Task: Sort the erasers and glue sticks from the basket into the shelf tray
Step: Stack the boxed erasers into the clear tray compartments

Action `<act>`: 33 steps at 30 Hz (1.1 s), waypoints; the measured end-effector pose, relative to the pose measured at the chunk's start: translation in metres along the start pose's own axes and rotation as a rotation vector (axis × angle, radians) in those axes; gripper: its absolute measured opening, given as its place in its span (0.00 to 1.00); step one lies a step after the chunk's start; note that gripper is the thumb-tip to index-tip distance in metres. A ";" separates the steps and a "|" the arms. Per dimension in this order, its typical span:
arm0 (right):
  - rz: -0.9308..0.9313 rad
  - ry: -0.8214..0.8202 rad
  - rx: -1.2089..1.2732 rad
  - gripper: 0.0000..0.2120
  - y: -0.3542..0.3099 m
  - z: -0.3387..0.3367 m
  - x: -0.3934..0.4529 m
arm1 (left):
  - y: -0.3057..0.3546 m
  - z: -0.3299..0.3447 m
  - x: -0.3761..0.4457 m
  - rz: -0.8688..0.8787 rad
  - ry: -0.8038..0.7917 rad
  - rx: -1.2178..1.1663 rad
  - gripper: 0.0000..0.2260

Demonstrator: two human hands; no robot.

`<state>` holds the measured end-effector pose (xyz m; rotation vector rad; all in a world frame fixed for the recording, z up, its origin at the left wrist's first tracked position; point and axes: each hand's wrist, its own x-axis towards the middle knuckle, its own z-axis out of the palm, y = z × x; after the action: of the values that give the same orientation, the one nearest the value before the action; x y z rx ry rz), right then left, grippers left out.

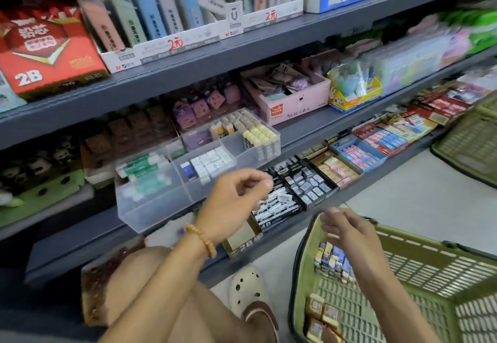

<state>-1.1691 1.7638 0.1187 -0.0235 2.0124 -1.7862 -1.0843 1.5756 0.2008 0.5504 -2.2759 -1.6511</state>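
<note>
A clear plastic shelf tray (150, 208) with several compartments juts out from the middle shelf. Its left compartment holds green and white glue sticks (139, 166); the middle one holds white and blue erasers (207, 163); the right one holds yellow-capped sticks (259, 135). My left hand (234, 202) hovers in front of the tray, fingers loosely curled, holding nothing that I can see. My right hand (347, 231) hangs over the near rim of the green basket (304, 275), fingers relaxed and empty. Blue and yellow erasers (329, 259) and brown packs (320, 313) lie in the basket.
Black boxes of erasers (304, 181) and pink and blue eraser boxes (360, 151) fill the bottom shelf. A second green basket (468, 141) stands at the right. My knee (145, 280) and a white clog (247, 289) are close to the shelf base.
</note>
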 end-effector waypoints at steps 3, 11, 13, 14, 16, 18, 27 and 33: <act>-0.005 0.051 -0.010 0.10 0.013 -0.027 -0.005 | -0.029 0.047 -0.012 -0.131 -0.012 -0.047 0.05; 0.101 0.151 0.002 0.09 0.079 -0.088 0.001 | -0.121 0.128 -0.007 -0.355 0.022 0.077 0.04; 0.143 0.175 -0.029 0.09 0.098 -0.094 0.007 | -0.141 0.143 -0.001 -0.380 0.022 0.157 0.05; 0.160 0.182 -0.051 0.09 0.109 -0.095 0.012 | -0.150 0.149 0.003 -0.383 0.034 0.195 0.07; 0.199 0.173 -0.088 0.09 0.130 -0.096 0.023 | -0.164 0.160 0.014 -0.378 0.056 0.260 0.08; 0.234 0.164 -0.118 0.11 0.148 -0.094 0.036 | -0.176 0.170 0.025 -0.397 0.016 0.331 0.10; 0.394 0.123 -0.219 0.27 0.213 -0.072 0.108 | -0.207 0.190 0.042 -0.394 -0.077 0.472 0.20; 0.495 0.286 -0.307 0.59 0.276 -0.047 0.157 | -0.216 0.190 0.041 -0.379 -0.047 0.490 0.25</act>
<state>-1.2495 1.8058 -0.1890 0.6122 2.2203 -1.2156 -1.1729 1.6577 -0.0633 1.1217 -2.7534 -1.2368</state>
